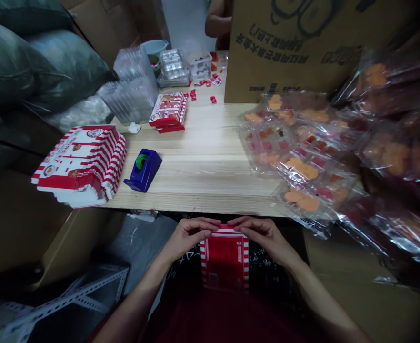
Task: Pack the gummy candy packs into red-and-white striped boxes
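1. The left hand (190, 233) is nearly closed. Its fingers curl inward and the fingertips pinch the top left edge of the box (225, 259).
2. The right hand (263, 233) mirrors it, fingers bent narrow and pinching the top right edge of the box. The fingertips of the two hands almost meet over the middle.
3. The box is red with white stripes. It stands roughly upright over the person's lap, just below the near edge of the bench (203, 162) and not resting on it.
4. On the bench to the left lies a flat stack (85, 162) of the same striped card, with a blue tape dispenser (144, 169) just beside it.
5. To the right, clear packets (295, 152) of orange and red pieces spread over the bench, in front of a brown carton (303, 47).
6. Clear trays (135, 85) stand at the far left, and another person's arm (219, 19) shows at the far end.
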{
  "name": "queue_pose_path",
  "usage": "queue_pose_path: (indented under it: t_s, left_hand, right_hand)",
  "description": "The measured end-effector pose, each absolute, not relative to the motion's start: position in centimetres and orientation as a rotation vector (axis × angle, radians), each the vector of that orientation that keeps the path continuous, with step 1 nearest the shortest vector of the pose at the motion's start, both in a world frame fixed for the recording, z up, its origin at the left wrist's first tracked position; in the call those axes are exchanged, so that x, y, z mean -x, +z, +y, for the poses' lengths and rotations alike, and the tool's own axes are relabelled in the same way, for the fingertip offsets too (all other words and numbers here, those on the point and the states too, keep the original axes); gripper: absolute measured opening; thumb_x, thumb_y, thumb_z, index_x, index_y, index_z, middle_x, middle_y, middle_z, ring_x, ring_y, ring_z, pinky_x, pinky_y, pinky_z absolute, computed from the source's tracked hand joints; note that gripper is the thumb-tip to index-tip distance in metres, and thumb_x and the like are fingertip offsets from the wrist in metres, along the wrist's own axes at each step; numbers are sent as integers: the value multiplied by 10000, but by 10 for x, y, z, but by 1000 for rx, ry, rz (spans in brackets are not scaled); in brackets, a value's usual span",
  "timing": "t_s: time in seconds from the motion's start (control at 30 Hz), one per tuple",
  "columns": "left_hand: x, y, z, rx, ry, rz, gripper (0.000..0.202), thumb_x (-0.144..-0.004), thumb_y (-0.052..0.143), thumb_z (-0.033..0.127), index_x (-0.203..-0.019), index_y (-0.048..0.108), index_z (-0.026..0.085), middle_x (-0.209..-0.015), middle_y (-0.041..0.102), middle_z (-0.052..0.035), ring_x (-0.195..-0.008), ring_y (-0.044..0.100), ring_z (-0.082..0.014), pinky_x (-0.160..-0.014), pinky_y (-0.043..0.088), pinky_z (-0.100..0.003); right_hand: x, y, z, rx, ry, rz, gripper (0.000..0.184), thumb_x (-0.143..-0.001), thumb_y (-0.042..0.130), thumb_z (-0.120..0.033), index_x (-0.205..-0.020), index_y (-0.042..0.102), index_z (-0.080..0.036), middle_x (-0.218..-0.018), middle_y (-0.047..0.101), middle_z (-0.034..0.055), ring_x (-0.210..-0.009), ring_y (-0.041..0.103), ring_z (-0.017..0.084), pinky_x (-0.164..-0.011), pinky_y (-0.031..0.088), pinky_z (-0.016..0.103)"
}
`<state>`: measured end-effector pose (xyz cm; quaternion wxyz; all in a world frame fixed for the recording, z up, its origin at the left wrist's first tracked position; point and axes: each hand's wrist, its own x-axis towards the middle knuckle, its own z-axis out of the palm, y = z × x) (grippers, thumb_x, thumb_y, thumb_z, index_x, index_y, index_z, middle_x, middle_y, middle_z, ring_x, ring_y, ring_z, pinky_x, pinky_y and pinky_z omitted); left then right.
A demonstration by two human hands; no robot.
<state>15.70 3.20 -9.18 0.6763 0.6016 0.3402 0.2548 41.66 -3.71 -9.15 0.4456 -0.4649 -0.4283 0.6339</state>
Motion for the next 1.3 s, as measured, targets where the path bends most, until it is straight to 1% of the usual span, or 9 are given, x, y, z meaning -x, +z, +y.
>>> queue_pose_path:
  t_s: [0.1,0.2,0.3,0.5,0.73,0.83,0.97,1.07,1.3]
  left_hand:
    - [-160,-82,38,-1295,525,817,158,-904,741,297,-1023,802,213,-1263,747,-127,-1161,703,-286,-992,531,-436]
    - [-162,-74,44,-1333,468,827,274,-894,749,305,-1158,771,234,-1261,750,-123,-1147,709,-279,-980,537,-432]
    - [-161,-70,48,-1524,427,832,343,-911,725,300,-1251,749,263,-1252,760,-110,-1162,702,-284,-1030,508,-443]
    - [-168,-82,49,-1527,441,929,266,-935,694,349,-1173,793,285,-1182,788,-89,-1052,740,-293,-917,559,-420]
    - [-171,-88,50,-1449,442,929,233,-912,722,360,-1110,817,281,-1062,818,-85,-952,740,-277,-809,555,-376]
    - [-168,-83,49,-1459,430,908,234,-924,707,348,-1125,812,289,-1086,815,-75,-960,741,-275,-814,552,-371]
    - [-166,-78,47,-1448,423,924,228,-927,699,336,-1118,813,289,-1114,809,-78,-979,743,-282,-845,560,-396]
    - [-163,-74,47,-1493,435,889,242,-933,683,292,-1144,801,290,-1122,807,-75,-1010,745,-281,-888,565,-415]
    - [-155,-52,39,-1614,404,772,373,-964,586,150,-1259,743,315,-1259,759,-65,-1176,715,-252,-1035,522,-388]
  right_hand:
    - [-418,-84,-27,1177,1583,-1144,83,-900,750,-369,-917,800,-305,-1181,770,49,-1109,696,248,-1000,513,462]
    - [-420,-82,-21,1180,1662,-1178,215,-898,748,-389,-1105,792,-350,-1262,752,50,-1188,673,274,-1055,488,506]
    - [-419,-86,-19,1205,1709,-1154,291,-909,728,-417,-1193,769,-367,-1213,779,45,-1141,699,282,-1036,506,526]
    - [-416,-96,-18,1288,1599,-1083,245,-876,754,-451,-1081,816,-333,-1081,821,41,-1021,737,270,-984,536,502]
    - [-416,-92,-13,1247,1666,-1007,205,-843,796,-428,-1006,829,-309,-973,835,37,-871,759,222,-868,582,425]
    - [-413,-86,-20,1228,1686,-1015,228,-884,757,-431,-1084,811,-337,-1017,831,28,-941,759,232,-933,569,456]
    - [-412,-80,-30,1244,1682,-1049,281,-945,687,-449,-1207,759,-380,-1175,800,23,-1150,712,264,-1083,486,538]
    - [-415,-78,-33,1231,1730,-1095,329,-967,652,-468,-1281,715,-392,-1233,780,25,-1229,677,284,-1127,442,587]
    - [-425,-68,-43,1213,1638,-1336,342,-1027,560,-422,-1352,665,-401,-1437,658,-3,-1383,570,282,-1212,370,557]
